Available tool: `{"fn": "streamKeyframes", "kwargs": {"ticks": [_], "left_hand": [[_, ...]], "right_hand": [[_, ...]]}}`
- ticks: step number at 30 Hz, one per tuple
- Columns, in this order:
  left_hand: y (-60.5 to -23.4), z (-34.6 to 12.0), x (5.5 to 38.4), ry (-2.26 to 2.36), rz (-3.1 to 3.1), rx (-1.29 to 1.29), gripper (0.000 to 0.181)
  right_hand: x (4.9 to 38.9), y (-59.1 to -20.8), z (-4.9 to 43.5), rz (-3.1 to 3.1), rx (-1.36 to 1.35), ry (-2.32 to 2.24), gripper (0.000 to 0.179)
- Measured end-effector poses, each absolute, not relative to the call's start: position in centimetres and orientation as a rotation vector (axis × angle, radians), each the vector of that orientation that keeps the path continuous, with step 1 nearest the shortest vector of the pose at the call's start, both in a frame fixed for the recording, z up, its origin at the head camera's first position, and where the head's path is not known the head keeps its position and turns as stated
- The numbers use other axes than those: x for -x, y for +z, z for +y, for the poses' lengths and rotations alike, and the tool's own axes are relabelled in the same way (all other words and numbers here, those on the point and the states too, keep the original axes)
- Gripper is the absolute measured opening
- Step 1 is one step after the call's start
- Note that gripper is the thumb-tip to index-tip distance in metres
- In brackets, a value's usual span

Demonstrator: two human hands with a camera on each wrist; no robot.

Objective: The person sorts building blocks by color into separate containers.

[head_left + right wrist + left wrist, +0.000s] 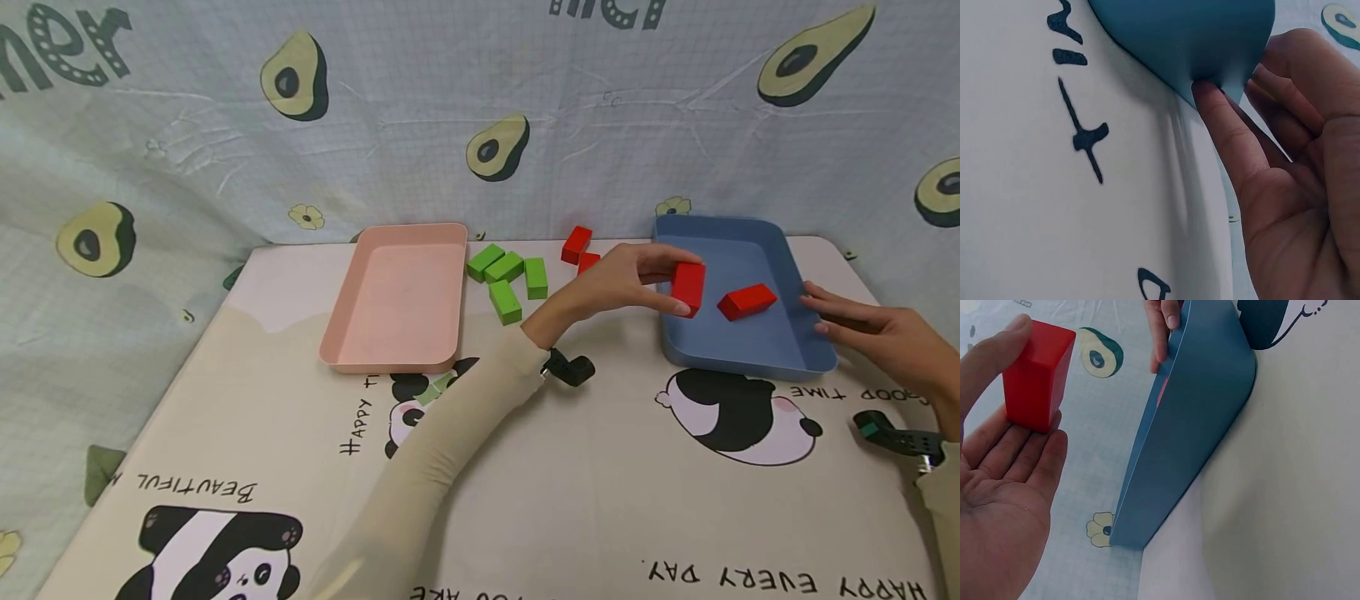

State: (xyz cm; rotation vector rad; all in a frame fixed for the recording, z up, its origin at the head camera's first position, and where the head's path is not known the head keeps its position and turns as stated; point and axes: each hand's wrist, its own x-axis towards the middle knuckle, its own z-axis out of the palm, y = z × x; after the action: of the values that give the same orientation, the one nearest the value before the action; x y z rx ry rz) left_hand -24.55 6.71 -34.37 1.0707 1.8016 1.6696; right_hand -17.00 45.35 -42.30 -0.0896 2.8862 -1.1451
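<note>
My left hand [626, 279] pinches a red block [687, 289] between thumb and fingers, over the left side of the blue tray [750, 354]. In the left wrist view, the same red block [1035, 375] stands above the tray's rim. Another red block [747, 302] lies inside the tray. At the tray's right side is my right hand [892, 337], its fingers nearly straight. A fingertip [1207, 94] touches the tray's outer wall in the right wrist view; the other fingertips are partly hidden there.
Left of my left hand are two more red blocks [577, 245], one partly covered by the hand. Several green blocks [506, 302] lie beside a pink tray [390, 367]. A printed cloth covers the table [585, 475], and an avocado-print sheet [405, 125] hangs behind.
</note>
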Motion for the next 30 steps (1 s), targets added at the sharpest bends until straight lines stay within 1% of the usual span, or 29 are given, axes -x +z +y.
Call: {"fn": "streamKeyframes", "kwargs": {"ticks": [8,20,30], "left_hand": [[-34.6,7.6,24.9,1.638,1.814,-1.066,0.058],[-35.4,8.6,25.9,1.607,1.833,-1.038,0.060],[-35.6,8.9,25.9,1.612,1.824,-0.997,0.059]], "right_hand": [[17.0,-42.3,45.5,2.922,0.135,-1.079,0.056],[16.9,-42.1,45.6,2.914,0.132,-1.066,0.057],[17.0,-42.1,45.5,2.887,0.095,-1.069,0.058]]}}
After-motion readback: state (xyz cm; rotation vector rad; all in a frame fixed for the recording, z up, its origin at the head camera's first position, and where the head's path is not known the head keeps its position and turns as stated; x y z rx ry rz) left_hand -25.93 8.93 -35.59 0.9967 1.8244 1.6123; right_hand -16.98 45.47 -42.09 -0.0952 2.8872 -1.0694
